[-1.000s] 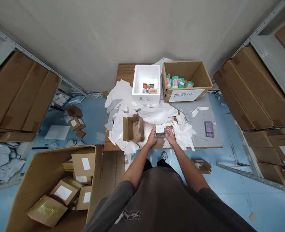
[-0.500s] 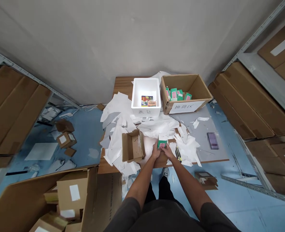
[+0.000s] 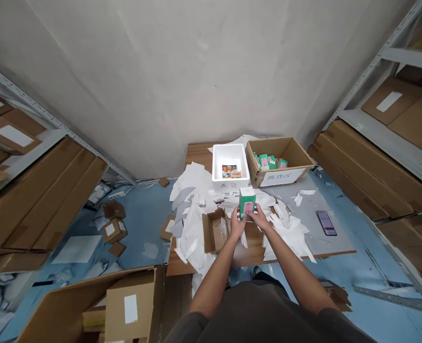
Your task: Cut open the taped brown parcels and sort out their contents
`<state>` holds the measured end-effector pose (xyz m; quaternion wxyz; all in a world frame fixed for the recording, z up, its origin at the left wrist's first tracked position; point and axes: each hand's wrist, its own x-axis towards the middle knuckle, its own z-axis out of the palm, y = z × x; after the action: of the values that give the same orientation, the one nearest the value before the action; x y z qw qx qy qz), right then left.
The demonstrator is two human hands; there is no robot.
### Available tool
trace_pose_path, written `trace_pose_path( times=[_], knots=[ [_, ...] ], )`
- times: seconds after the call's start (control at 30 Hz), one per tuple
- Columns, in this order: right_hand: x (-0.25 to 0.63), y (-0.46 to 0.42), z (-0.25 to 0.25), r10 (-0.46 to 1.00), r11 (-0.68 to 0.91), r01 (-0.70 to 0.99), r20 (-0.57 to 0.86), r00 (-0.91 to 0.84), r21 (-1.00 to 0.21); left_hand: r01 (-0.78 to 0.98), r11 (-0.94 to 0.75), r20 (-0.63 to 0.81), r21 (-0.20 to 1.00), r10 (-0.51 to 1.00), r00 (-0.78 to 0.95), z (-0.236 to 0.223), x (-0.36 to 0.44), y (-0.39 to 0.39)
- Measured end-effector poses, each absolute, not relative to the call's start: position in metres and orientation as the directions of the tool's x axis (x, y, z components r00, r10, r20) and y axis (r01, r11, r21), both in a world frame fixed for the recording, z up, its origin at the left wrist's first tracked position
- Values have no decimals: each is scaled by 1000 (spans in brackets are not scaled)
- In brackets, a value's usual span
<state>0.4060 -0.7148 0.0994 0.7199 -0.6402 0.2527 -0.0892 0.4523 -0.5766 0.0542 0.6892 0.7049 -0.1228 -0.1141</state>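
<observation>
Bare grey wall [image 3: 168, 95] rises behind a wooden table [image 3: 198, 152], with racks of brown cartons on either side and blue floor [image 3: 146, 205] below. White paper scraps [image 3: 195, 190] cover much of the tabletop's left half, and more loose sheets [image 3: 289, 233] lie to the right of the hands. Over the table's near part, in front of a white foam bin [image 3: 231, 184], a green box [image 3: 247, 200] with a pink panel and a white top stands roughly upright between the person's two hands. The left hand [image 3: 236, 225] is closed against its left side, and the right hand [image 3: 260, 219] grips its lower right, so both are clamped on the same box; whether its base touches anything cannot be told. Just left of the hands sits an open small carton [image 3: 208, 233]. Beside the foam bin, a larger labelled carton [image 3: 256, 182] holds several similar green-and-pink packs [image 3: 264, 162], while a phone [image 3: 326, 223] lies near the table's right end. Judging by the two-handed hold, the step in hand is handling this one box, perhaps looking it over. Any next move seems to call for keeping a light, even squeeze so the sides do not dent, and for lifting clear of the nearby rims and loose paper.
</observation>
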Motion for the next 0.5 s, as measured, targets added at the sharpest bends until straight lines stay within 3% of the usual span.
trace_pose_path(
  times=[0.2,0.5],
  knots=[
    [438,-782,127,-562,198,-101,-197,803,-975,-105,-10,94,994,-377,921,94,503,-650],
    [501,-974,156,-634,133,15,-74,770,-991,-192,-64,153,979,-388,909,137,570,-847]
  ],
)
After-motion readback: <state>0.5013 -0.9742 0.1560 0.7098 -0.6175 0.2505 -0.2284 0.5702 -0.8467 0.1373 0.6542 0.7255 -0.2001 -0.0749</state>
